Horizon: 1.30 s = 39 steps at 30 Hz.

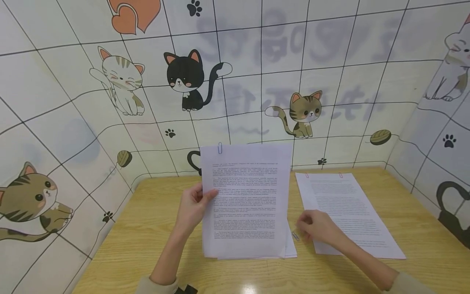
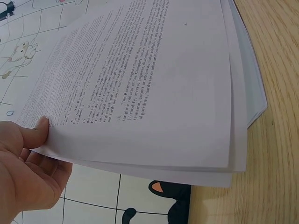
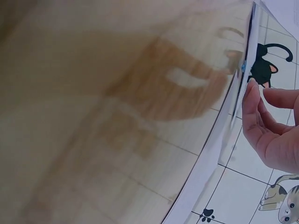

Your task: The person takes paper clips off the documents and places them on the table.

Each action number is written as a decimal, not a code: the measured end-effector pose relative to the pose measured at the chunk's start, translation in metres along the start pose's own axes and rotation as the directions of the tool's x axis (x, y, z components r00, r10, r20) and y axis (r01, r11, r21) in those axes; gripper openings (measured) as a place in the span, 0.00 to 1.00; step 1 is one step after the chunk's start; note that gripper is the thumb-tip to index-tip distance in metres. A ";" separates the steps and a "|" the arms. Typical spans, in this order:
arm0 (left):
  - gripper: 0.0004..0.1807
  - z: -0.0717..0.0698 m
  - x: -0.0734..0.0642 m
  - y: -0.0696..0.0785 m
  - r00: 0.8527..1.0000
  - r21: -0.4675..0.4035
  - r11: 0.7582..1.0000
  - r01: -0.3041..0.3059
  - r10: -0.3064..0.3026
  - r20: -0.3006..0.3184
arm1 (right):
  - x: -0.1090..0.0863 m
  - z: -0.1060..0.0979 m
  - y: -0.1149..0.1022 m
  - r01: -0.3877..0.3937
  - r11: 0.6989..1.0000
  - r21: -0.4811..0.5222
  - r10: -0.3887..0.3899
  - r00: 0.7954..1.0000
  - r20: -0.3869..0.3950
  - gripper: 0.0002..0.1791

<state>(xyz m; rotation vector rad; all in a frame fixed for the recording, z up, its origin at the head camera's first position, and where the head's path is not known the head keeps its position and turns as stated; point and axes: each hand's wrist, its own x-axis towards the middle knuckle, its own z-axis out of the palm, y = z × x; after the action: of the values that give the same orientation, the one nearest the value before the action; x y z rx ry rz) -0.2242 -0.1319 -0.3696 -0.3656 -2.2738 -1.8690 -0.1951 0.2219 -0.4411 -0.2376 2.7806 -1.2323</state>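
Note:
A few printed sheets (image 1: pixel 244 200) stand upright in my left hand (image 1: pixel 194 204), thumb in front and fingers behind the left edge. At their top left sits a bluish paper clip (image 1: pixel 220 148). In the left wrist view the lower corners of the sheets fan slightly apart. Low over the table, my right hand (image 1: pixel 319 226) has loosely bent fingers, close to a loose paper clip (image 1: pixel 295 236). The right wrist view shows its thumb (image 3: pixel 280 97) apart from the forefinger and nothing visible between them.
More papers (image 1: pixel 291 247) lie on the wooden table (image 1: pixel 147 228) behind the raised sheets. At the right lies another printed document (image 1: pixel 349 212), with two reddish clips on its top edge. A wall (image 1: pixel 242 90) with cat drawings stands behind the table.

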 end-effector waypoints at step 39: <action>0.10 0.005 -0.003 0.001 0.998 0.008 0.999 -0.053 0.053 -0.033 | 0.000 -0.052 -0.077 0.254 0.958 0.131 -0.180 0.892 -0.415 0.15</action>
<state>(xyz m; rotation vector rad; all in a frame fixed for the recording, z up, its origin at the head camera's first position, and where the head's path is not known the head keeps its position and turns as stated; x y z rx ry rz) -0.2214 -0.1275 -0.3704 -0.3877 -2.2265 -1.8273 -0.1949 0.2085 -0.3490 -0.3244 3.0105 -1.7618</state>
